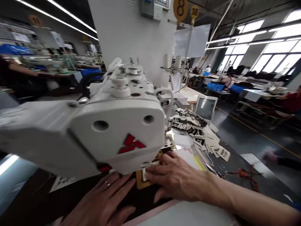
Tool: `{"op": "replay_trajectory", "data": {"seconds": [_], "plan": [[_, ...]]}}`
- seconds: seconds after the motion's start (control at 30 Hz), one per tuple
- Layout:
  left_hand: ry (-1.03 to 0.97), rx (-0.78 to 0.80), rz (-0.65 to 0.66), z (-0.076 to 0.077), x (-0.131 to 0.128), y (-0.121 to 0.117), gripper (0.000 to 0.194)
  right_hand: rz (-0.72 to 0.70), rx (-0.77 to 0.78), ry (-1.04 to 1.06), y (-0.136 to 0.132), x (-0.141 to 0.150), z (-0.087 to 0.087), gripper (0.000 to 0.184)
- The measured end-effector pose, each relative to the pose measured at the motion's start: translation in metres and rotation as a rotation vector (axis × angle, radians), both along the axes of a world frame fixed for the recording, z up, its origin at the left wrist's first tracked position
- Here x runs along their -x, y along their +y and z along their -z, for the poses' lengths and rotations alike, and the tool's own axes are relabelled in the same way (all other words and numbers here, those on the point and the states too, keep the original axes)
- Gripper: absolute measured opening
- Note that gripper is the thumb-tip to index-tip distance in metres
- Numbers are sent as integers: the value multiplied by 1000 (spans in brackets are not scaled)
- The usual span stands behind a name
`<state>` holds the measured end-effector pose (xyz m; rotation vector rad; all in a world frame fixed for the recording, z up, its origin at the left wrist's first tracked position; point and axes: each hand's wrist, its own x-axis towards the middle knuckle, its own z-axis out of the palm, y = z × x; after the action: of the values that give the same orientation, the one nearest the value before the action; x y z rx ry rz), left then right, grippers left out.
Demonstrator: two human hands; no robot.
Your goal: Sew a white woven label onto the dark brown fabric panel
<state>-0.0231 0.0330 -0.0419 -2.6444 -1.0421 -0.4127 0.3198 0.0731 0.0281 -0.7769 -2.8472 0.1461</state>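
A white sewing machine [113, 125] with a red logo fills the middle of the view and hides the needle area. My left hand [103, 201] lies flat with spread fingers on dark fabric [145, 199] below the machine head. My right hand [174, 177] rests beside it, fingers stretched forward, pressing on a tan-edged template with a small white label [141, 180] at the machine's foot. Neither hand grips anything.
A heap of black-and-white printed labels [195, 125] lies on the table to the right. A small screen [205, 108] stands behind them. Thread cones [172, 61] stand at the back. Other workstations and seated people are on both sides.
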Motion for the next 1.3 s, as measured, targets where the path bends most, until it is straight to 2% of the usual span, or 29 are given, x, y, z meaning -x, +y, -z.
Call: {"op": "replay_trajectory", "data": {"seconds": [0.1,0.17,0.4,0.6,0.87,1.1,1.3], "plan": [[18,-19,31,-16,-11,1,68,-3,56,6,-4,-4,-1,63],[9,-8,33,-21,-17,2,68,-4,58,-3,-5,-4,-3,64],[-10,43,-1,-20,-15,-4,69,3,64,-7,-4,-1,-4,63],[-6,-37,10,-24,-19,-3,61,25,102,3,-6,0,-3,61],[-45,3,3,-31,-22,-4,60,28,85,7,-7,0,-4,59],[-3,-98,20,-38,-27,-5,51,32,77,3,-8,0,-5,58],[-8,-51,18,-38,-26,-4,54,32,85,-1,-8,0,-7,56]]}}
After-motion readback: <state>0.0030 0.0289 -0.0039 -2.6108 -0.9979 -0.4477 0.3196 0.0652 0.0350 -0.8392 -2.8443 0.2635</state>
